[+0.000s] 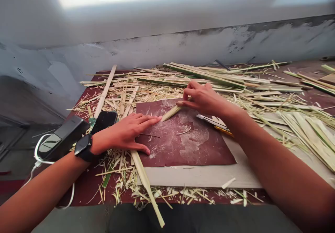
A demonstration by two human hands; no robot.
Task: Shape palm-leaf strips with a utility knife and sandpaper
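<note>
Pinching a narrow, pale-yellow plant strip (172, 112) in the right hand (202, 96) over a rectangular maroon sheet (167, 144); spreading the left hand (129, 130) flat beside its end; apparently midway, with long green-edged strips (206, 75) beyond.

A glossy black device (64, 137) with a white cable (38, 163) lies at left, a grey wall (157, 49) behind.

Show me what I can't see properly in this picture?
Head view: the far end of the pale strip, hidden by the right hand.
Head view: where the lower strip leads, covered by the left hand.
Head view: part of the knife, behind the right forearm.
Head view: the watch display, too dark to read.
</note>
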